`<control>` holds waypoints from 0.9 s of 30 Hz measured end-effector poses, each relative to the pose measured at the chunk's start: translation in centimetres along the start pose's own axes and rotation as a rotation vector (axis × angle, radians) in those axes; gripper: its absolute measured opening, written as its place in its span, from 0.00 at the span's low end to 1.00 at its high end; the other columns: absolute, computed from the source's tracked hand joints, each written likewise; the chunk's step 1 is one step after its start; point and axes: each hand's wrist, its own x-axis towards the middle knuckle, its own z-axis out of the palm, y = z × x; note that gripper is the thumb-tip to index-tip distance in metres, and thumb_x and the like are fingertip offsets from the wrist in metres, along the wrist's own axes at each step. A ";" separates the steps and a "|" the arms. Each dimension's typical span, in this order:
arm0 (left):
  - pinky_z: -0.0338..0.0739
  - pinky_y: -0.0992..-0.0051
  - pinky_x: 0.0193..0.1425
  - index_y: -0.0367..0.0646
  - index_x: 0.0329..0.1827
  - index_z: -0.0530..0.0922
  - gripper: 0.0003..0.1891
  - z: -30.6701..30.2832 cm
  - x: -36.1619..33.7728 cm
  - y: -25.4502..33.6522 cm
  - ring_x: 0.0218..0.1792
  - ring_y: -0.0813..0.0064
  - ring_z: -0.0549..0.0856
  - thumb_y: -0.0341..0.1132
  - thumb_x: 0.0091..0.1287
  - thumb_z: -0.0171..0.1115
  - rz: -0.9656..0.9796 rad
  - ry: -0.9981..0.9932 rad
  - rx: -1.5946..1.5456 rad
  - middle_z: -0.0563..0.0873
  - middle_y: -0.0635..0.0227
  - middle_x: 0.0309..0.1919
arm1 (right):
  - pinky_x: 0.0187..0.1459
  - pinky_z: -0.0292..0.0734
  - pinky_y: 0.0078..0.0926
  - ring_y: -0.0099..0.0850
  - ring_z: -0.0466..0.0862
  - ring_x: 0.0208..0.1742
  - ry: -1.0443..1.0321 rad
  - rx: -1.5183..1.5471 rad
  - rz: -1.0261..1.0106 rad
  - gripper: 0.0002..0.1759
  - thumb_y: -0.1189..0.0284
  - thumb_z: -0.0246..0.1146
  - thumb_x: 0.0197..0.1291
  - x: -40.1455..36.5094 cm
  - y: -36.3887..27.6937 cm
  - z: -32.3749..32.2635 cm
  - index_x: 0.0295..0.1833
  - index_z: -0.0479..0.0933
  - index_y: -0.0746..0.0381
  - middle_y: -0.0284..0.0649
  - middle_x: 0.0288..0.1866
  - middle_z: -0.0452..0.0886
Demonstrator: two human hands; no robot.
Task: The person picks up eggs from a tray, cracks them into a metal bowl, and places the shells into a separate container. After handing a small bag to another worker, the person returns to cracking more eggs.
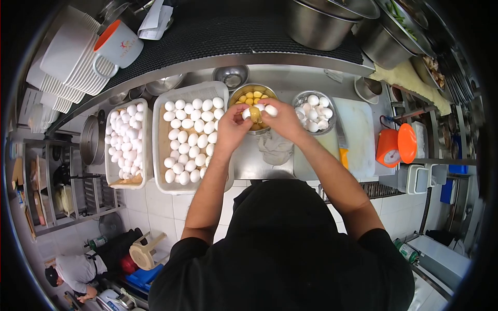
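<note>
Over a metal bowl of yolks (253, 95), my left hand (234, 124) and my right hand (282, 119) each hold a white eggshell half. Egg content (255, 115) shows between the two shells, above the bowl. Just right of my right hand stands a metal bowl with white eggshells (314, 112). To the left, a large pale crate (161, 120) holds rows of white eggs (193, 140). A crumpled grey cloth (275, 148) lies on the counter below my hands.
A second crate (146, 173) of eggs stands farther left. On the right are a cutting board (360, 129), a knife with a yellow handle (344, 157) and an orange scale (387, 148). A shelf edge (233, 60) crosses above the bowls. Another person (78, 272) is at lower left.
</note>
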 end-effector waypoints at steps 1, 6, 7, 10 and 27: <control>0.86 0.78 0.53 0.37 0.64 0.84 0.20 -0.5 0.1 0.2 0.46 0.83 0.89 0.24 0.69 0.74 -0.029 -0.039 0.032 0.92 0.68 0.50 | 0.59 0.86 0.35 0.40 0.92 0.54 -0.013 0.024 -0.034 0.22 0.67 0.72 0.68 0.2 0.5 -0.3 0.66 0.86 0.57 0.47 0.55 0.92; 0.87 0.66 0.58 0.42 0.64 0.86 0.23 -1.1 0.7 1.3 0.52 0.60 0.92 0.25 0.64 0.72 0.297 -0.005 0.775 0.91 0.59 0.57 | 0.62 0.85 0.43 0.46 0.88 0.61 0.026 -0.363 -0.226 0.24 0.68 0.70 0.65 -0.1 1.4 -1.3 0.68 0.85 0.53 0.43 0.62 0.88; 0.84 0.53 0.67 0.45 0.63 0.87 0.22 -0.8 0.8 1.5 0.61 0.46 0.88 0.28 0.63 0.70 0.288 0.008 0.741 0.87 0.53 0.63 | 0.62 0.85 0.45 0.47 0.87 0.62 0.063 -0.429 -0.237 0.25 0.68 0.70 0.64 -0.2 1.7 -1.2 0.68 0.85 0.52 0.42 0.62 0.86; 0.85 0.55 0.65 0.45 0.63 0.87 0.22 0.6 0.8 2.8 0.59 0.48 0.89 0.28 0.64 0.70 0.271 0.046 0.801 0.88 0.54 0.62 | 0.62 0.85 0.46 0.48 0.85 0.64 0.176 -0.513 -0.204 0.26 0.69 0.70 0.63 -1.3 1.7 -2.7 0.69 0.83 0.50 0.42 0.63 0.85; 0.73 0.53 0.79 0.49 0.75 0.82 0.29 16.0 7.6 0.8 0.72 0.50 0.82 0.42 0.71 0.73 0.458 -0.277 0.786 0.84 0.56 0.72 | 0.62 0.82 0.51 0.56 0.85 0.62 0.411 -0.630 0.001 0.29 0.71 0.72 0.67 -10.1 8.7 -9.5 0.73 0.80 0.56 0.51 0.63 0.84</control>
